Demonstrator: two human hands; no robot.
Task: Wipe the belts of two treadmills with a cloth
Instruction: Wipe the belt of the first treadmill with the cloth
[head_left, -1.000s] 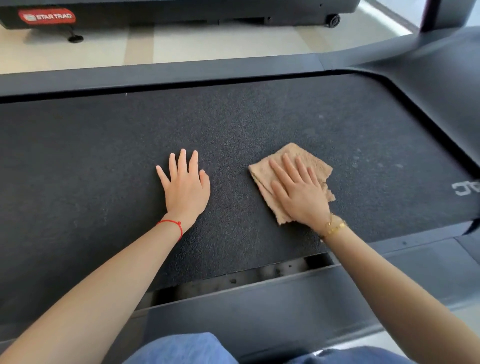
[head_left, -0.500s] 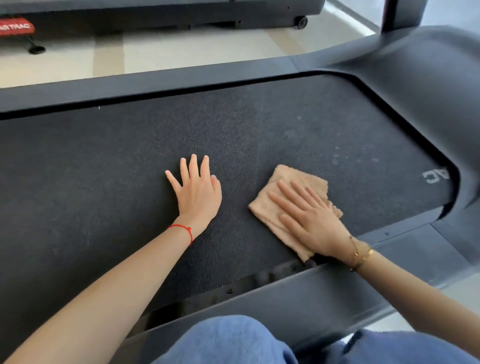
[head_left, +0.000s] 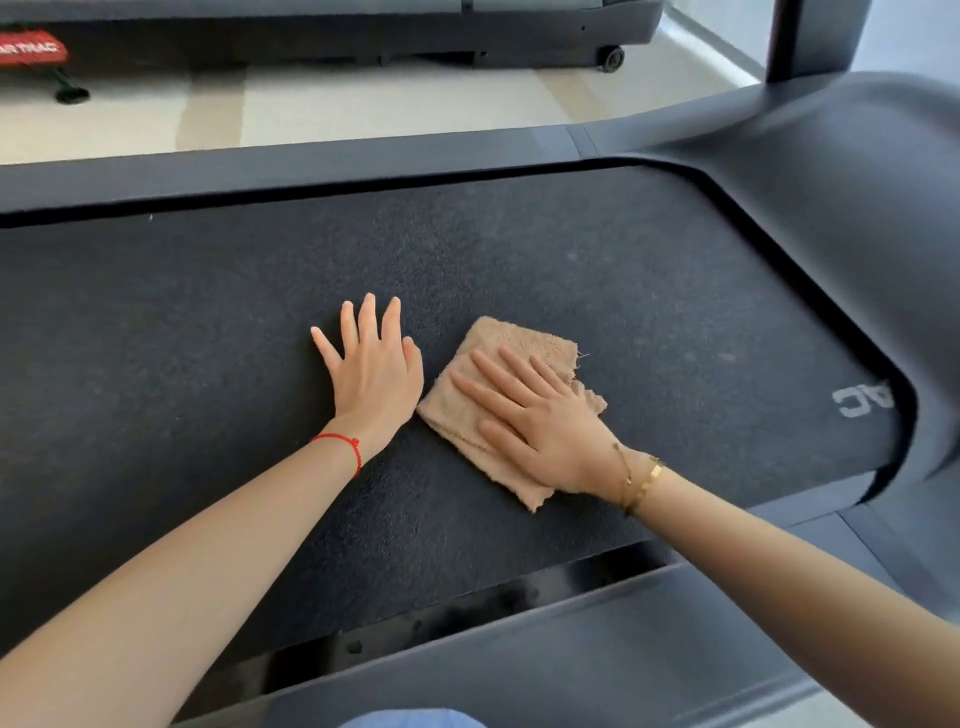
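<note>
Across the lower frame stretches the dark treadmill belt (head_left: 208, 322), a second treadmill (head_left: 363, 31) standing beyond the floor. On the belt's middle lies the folded tan cloth (head_left: 524, 340), the right hand (head_left: 540, 415) pressed flat on it, fingers spread. Just beside the cloth, the left hand (head_left: 374, 374) rests flat, empty, fingers splayed.

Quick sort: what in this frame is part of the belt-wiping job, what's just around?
Job: folded tan terry cloth; black textured treadmill belt; right hand flat on cloth; left hand flat on belt.
Around: red string bracelet; gold bracelets; beige floor.
</note>
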